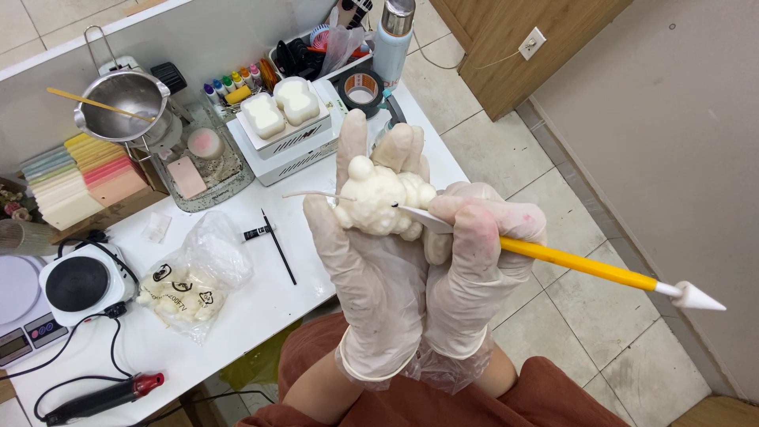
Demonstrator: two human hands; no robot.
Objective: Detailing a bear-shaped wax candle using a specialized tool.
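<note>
My left hand, in a thin white glove, holds a cream-white bear-shaped wax figure up in front of me, fingers spread behind it. A thin white wick sticks out of the figure to the left. My right hand, also gloved, grips a yellow-handled sculpting tool. Its flat white blade tip touches the figure's right side near a small black dot. The tool's other end carries a white cone tip at the far right.
A white table holds a small electric hotplate, a clear bag of wax pieces, a black pen, a metal pouring pot, stacked pastel wax slabs, two white silicone moulds, a tape roll and a heat tool. Tiled floor lies right.
</note>
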